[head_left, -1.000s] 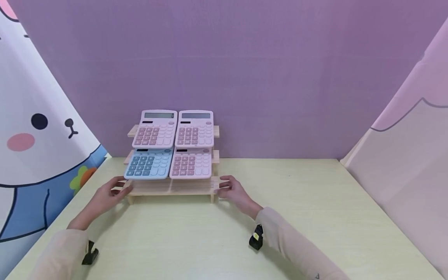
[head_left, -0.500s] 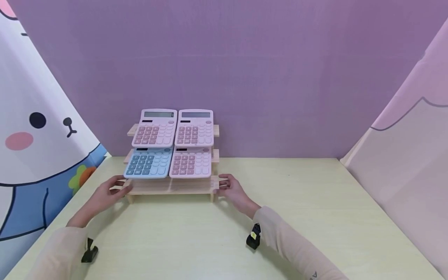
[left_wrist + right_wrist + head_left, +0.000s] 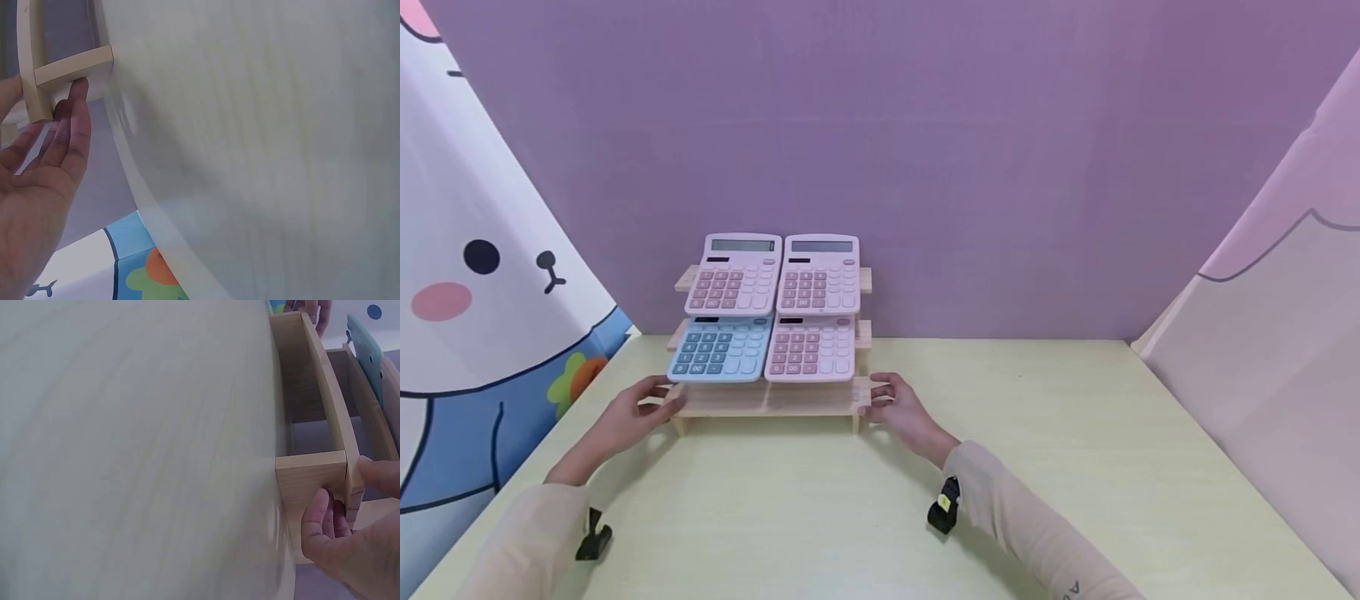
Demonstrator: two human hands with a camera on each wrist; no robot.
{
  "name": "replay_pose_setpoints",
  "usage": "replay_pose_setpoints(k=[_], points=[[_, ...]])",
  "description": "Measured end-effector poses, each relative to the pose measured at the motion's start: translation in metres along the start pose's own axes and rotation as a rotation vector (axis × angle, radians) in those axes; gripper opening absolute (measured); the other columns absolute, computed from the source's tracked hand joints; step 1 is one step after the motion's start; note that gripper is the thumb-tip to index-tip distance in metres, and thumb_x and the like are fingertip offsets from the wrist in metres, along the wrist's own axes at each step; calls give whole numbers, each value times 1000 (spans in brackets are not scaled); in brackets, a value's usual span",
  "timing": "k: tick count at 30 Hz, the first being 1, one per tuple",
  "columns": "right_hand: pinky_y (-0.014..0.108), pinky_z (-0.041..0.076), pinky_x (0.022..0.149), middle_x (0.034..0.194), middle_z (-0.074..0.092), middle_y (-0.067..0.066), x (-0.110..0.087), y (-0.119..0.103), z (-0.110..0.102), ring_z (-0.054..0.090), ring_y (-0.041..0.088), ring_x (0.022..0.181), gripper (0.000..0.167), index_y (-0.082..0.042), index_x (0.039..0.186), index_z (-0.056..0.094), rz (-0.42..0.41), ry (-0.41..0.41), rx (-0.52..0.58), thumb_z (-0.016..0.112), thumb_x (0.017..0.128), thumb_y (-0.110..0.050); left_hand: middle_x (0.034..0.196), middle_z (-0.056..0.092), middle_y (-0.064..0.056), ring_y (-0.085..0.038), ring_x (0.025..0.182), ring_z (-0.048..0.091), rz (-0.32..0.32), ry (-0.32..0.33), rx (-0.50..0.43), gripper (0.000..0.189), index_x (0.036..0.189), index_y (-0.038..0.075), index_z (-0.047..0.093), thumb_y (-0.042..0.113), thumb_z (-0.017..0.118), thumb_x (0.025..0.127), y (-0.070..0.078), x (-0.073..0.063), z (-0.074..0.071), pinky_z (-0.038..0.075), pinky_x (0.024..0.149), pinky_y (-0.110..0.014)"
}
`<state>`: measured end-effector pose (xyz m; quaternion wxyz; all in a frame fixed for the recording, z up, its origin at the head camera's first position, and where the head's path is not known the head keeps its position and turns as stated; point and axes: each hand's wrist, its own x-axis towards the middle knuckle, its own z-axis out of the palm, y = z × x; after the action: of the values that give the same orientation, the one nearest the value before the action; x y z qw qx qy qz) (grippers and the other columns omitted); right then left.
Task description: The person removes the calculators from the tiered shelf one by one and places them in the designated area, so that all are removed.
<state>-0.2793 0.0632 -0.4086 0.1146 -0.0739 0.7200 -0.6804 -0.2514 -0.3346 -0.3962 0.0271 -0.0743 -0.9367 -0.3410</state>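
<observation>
A three-tier wooden display rack (image 3: 752, 402) stands at the back left of the table. Its top tier carries two pink calculators, the left one (image 3: 733, 275) beside the right one (image 3: 818, 275). On the middle tier lean a blue calculator (image 3: 718, 350) and, to its right, another pink calculator (image 3: 810, 350). My left hand (image 3: 628, 423) grips the left end of the lowest board, fingers underneath by the leg in the left wrist view. At the board's right end, my right hand (image 3: 910, 418) holds on with the thumb above and fingers curled below, as the right wrist view shows.
The pale wood-grain table (image 3: 1037, 467) stretches in front and to the right of the rack. Behind stands a purple backdrop (image 3: 1000, 167). Printed cartoon panels flank the table at left (image 3: 490, 350) and right (image 3: 1277, 375).
</observation>
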Motion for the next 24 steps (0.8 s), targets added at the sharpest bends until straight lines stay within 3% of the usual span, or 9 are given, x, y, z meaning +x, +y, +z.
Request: replay_pose_setpoints(k=[7,19,24], points=[[27,54,74,113,48,24,-1,0,0,55,21,93,62,3,132,33,-13,-20,27,62,77,9,121,48,-28,-36,104,52,-9,-11,-3,62,133,-6,35,38,52,92,0,1,-1,53,86,-44],[26,54,74,106,48,18,-2,-1,1,55,18,87,59,1,129,36,-7,-7,29,62,77,9,122,47,-29,-37,104,52,-19,-17,-18,62,133,-7,35,35,53,92,6,-1,-1,52,87,-45],[27,54,76,109,47,21,-15,-20,4,54,18,87,59,5,130,33,4,-18,23,60,78,10,122,47,-30,-37,104,52,-18,-13,-24,61,132,-8,34,35,53,92,4,0,-1,53,86,-43]])
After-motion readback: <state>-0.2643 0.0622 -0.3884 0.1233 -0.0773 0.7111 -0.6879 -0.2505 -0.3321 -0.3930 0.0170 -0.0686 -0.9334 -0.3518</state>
